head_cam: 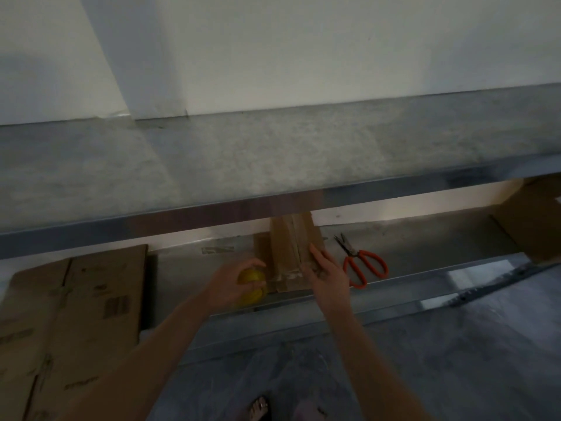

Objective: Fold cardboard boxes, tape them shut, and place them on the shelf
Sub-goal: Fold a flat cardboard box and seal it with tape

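Left grip: left hand [235, 281] curled over a yellow tape roll [252, 288], fingers wrapped across its top, roll pressed close to the near left corner of the small box. Held low at the box face, likely to keep the tape line taut along the seam.

Right grip: right hand [326, 273] flat and open, fingers extended, clasping nothing; palm and fingertips laid on the right half of the box top beside the centre seam. Placed so, by judgement, to pin the flaps down and steady the box while tape goes on.

Small cardboard box [293, 253]: upright on the lower shelf [425, 276], close to its front edge, roughly mid-length, back end running under the upper shelf. Pale strip, apparently tape, across the near end of the top; seam only partly covered as far as can be told. Step in hand judged as taping, shelving not yet due.

Orange-handled scissors [362, 264]: flat on the same shelf, just right of the box, blades pointing toward the wall, handles toward the front edge; within easy reach of the right hand for cutting tape.

Flattened cardboard stack [73, 323]: toward the left end, well apart from the box; stock awaiting folding.

Further cardboard [534, 214]: far right end of the shelf, partly cut off by the view.

Upper shelf [273, 165]: bare metal surface overhead of the work.
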The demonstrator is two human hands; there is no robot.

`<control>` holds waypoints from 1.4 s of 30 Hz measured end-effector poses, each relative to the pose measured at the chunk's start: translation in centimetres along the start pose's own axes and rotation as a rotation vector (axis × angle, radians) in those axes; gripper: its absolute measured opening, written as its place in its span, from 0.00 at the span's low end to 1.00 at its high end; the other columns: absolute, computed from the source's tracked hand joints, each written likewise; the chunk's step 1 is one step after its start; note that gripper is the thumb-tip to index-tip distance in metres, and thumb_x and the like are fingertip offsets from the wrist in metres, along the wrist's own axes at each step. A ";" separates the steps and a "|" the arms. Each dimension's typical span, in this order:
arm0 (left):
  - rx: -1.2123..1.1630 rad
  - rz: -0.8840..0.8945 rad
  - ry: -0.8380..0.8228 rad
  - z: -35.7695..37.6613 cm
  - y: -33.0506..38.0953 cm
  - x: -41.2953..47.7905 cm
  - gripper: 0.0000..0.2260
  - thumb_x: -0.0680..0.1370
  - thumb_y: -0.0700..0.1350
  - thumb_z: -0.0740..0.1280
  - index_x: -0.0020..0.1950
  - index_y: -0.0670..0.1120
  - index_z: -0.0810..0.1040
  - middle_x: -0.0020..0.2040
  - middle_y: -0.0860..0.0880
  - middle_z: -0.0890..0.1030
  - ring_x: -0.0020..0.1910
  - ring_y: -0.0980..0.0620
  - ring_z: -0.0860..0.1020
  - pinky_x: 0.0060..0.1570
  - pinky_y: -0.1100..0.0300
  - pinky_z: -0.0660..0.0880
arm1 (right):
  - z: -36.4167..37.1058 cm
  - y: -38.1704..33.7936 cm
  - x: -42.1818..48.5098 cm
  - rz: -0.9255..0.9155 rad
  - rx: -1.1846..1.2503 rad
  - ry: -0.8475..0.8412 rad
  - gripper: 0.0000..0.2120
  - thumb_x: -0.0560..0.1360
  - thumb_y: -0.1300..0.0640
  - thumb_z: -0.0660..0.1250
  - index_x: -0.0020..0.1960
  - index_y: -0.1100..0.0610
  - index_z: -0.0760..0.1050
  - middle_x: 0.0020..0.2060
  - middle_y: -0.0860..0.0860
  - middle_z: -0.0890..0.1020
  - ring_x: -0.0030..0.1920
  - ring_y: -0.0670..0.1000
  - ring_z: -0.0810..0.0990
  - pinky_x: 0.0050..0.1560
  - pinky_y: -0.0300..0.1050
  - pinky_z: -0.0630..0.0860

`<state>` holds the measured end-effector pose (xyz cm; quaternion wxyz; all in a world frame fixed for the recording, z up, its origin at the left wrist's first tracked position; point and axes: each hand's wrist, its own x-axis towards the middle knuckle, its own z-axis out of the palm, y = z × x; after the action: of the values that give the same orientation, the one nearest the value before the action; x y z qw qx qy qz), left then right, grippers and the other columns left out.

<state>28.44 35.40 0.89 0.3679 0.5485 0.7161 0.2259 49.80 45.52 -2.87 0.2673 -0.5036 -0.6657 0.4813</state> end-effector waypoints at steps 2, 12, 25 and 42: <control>-0.147 -0.026 -0.038 0.1 -0.3 -0.3 0.11 0.74 0.55 0.69 0.53 0.69 0.75 0.56 0.63 0.74 0.52 0.63 0.74 0.45 0.72 0.70 | 0.2 0.0 0.1 0.003 0.010 0.001 0.24 0.77 0.52 0.70 0.72 0.47 0.71 0.72 0.46 0.69 0.67 0.45 0.73 0.68 0.43 0.72; 0.239 -0.028 0.053 -0.2 -1.4 1.8 0.13 0.72 0.56 0.72 0.56 0.56 0.78 0.52 0.57 0.78 0.52 0.56 0.76 0.54 0.63 0.70 | 0.1 0.3 0.3 0.034 0.087 -0.033 0.25 0.76 0.53 0.71 0.70 0.41 0.71 0.72 0.43 0.69 0.66 0.45 0.74 0.67 0.50 0.74; 0.200 0.034 0.036 -0.9 -0.4 1.1 0.18 0.71 0.48 0.75 0.59 0.53 0.77 0.56 0.54 0.76 0.53 0.57 0.73 0.48 0.69 0.67 | -4.4 0.4 -0.7 -0.215 -0.533 -0.104 0.37 0.75 0.28 0.34 0.79 0.41 0.54 0.79 0.47 0.55 0.79 0.52 0.49 0.78 0.53 0.50; 0.216 -0.189 0.246 0.8 1.9 -1.8 0.19 0.71 0.47 0.75 0.60 0.52 0.78 0.56 0.54 0.74 0.55 0.55 0.73 0.57 0.61 0.69 | -10.4 8.7 5.1 0.012 -0.992 -0.116 0.25 0.79 0.44 0.59 0.73 0.53 0.64 0.69 0.53 0.71 0.68 0.57 0.70 0.65 0.54 0.67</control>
<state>30.49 34.13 2.24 0.2362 0.4834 0.8241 0.1773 60.39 54.40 -7.35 -0.0449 -0.5462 -0.8254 0.1354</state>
